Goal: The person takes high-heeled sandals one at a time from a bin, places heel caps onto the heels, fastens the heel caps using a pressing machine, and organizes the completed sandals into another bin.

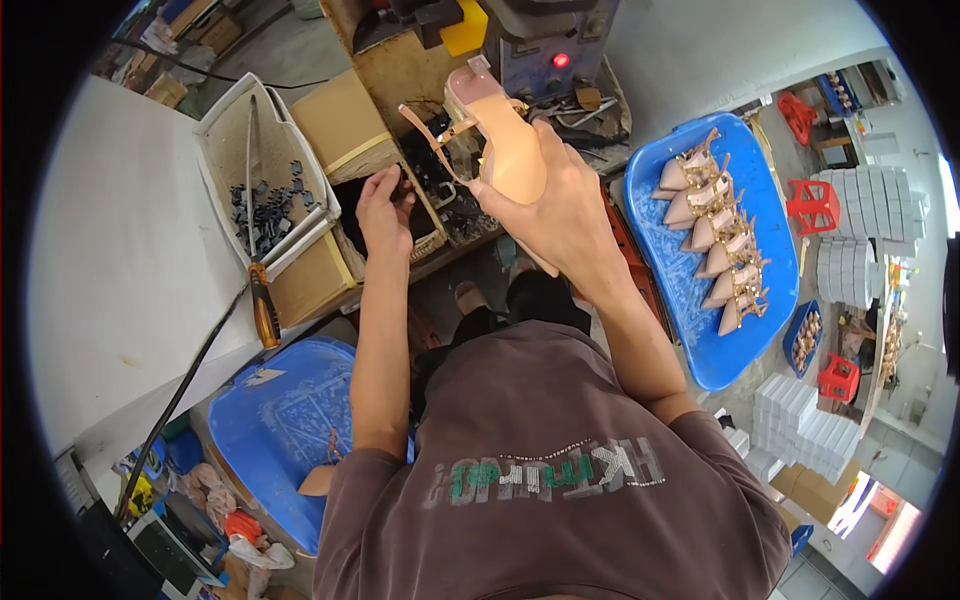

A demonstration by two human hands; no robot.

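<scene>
My right hand grips a tan strapped shoe around its side, with the sole turned up and the heel end pointing away from me. A thin ankle strap hangs loose on its left. My left hand is beside the shoe, over an open cardboard box with a dark inside. Its fingers are curled together; whatever lies between them is too small to make out. Beyond the shoe stands a machine with a lit red lamp.
A white tray of small dark pieces stands left, a long tool with an orange-black handle across it. On the right, a blue tub holds several strapped shoes. Another blue tub sits lower left. Red stools and stacked white boxes lie farther right.
</scene>
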